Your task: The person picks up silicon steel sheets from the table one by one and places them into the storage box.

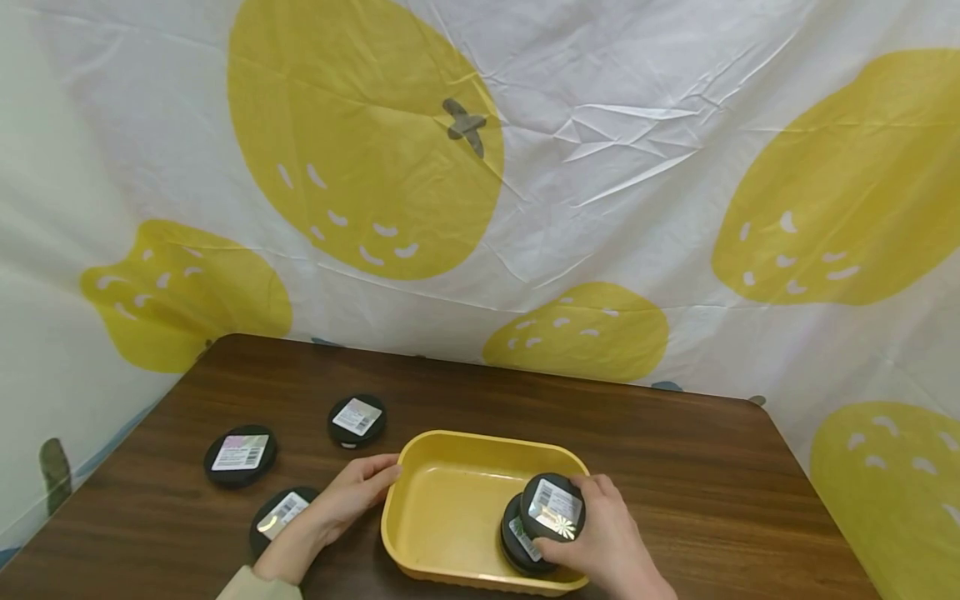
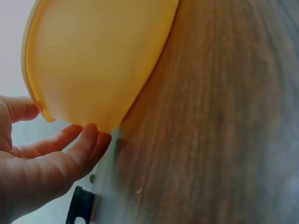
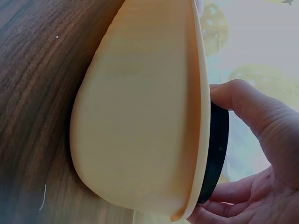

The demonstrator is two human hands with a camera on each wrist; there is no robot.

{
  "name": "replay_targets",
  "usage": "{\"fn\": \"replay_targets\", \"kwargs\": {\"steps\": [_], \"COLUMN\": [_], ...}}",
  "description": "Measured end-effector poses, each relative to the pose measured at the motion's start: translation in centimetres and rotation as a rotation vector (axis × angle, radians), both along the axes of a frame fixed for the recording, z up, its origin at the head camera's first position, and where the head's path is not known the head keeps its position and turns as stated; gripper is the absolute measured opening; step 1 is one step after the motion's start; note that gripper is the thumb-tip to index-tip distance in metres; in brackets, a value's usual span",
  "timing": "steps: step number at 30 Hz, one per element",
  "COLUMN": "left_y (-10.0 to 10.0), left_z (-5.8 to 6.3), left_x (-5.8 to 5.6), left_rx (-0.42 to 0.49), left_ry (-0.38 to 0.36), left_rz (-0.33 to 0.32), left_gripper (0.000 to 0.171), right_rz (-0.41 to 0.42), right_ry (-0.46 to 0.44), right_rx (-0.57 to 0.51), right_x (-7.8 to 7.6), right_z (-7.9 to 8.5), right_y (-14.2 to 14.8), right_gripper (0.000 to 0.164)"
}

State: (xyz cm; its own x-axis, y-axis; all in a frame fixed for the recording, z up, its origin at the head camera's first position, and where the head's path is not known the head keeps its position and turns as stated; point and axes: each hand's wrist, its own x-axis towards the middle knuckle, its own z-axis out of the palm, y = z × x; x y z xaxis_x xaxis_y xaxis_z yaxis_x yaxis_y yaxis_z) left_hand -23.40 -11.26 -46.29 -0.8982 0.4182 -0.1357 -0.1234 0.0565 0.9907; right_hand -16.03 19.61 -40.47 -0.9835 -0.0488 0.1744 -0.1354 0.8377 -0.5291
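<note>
My right hand (image 1: 611, 533) grips a black round disc (image 1: 553, 502) with a white label, thumb at its near edge and fingers at the far edge. That disc is tilted above the right end of a yellow tub (image 1: 442, 521), overlapping another black disc (image 1: 517, 546) inside it. From the right wrist view, the gripped disc (image 3: 217, 149) shows just past the tub's rim (image 3: 203, 116). My left hand (image 1: 352, 496) holds the tub's left end, with the thumb (image 2: 23, 108) at the rim and curved fingers (image 2: 86, 144) against the outer wall.
Left of the tub, labelled black discs lie on the brown wooden table (image 1: 675, 467): one at the back (image 1: 357, 419), one farther left (image 1: 240, 455), and one (image 1: 281, 517) partly behind my left forearm. A lemon-print cloth (image 1: 600, 192) hangs behind the table.
</note>
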Motion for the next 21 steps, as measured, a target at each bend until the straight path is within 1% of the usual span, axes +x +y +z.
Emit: {"fn": "replay_targets", "kwargs": {"steps": [5,12,21], "left_y": [-0.01,-0.03,0.0], "left_z": [-0.02,0.02,0.02], "left_x": [0.03,0.04,0.06], "left_rx": [0.002,0.005,0.002], "left_ry": [0.002,0.001,-0.005], "left_rz": [-0.002,-0.005,0.003], "left_gripper": [0.045,0.045,0.046], "right_rz": [0.011,0.027,0.038], "right_ry": [0.008,-0.02,-0.035], "right_rx": [0.002,0.003,0.02], "right_x": [0.02,0.09,0.03], "right_z": [-0.19,-0.41,-0.64], "right_y": [-0.18,-0.29,-0.44], "right_gripper": [0.075,0.078,0.08]}}
